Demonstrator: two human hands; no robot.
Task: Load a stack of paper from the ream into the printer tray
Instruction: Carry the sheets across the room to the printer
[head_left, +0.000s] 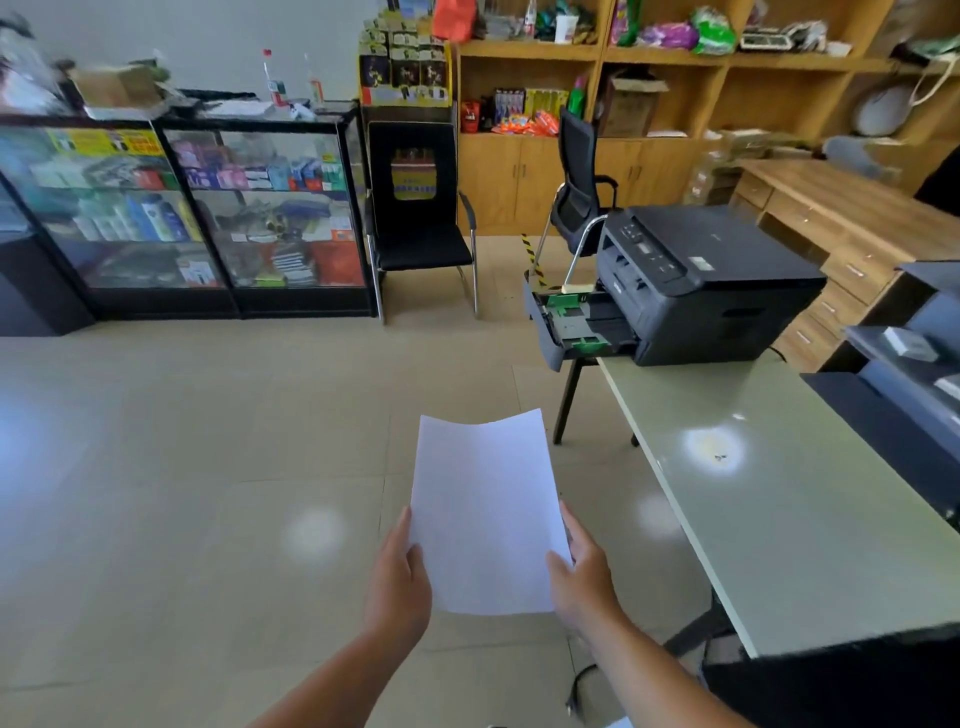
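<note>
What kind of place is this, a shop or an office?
Probably a small shop with an office corner: glass display cases full of packaged goods, wooden shelves of merchandise, and a printer on a table.

No text can be read: the yellow signs on the glass display case and the printer panel markings are too blurred to make out.

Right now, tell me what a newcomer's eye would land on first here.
First, the white paper stack held low at centre, the left hand and right hand gripping its side edges. Next, the dark grey printer on the pale green table to the right, its black paper tray pulled open.
</note>
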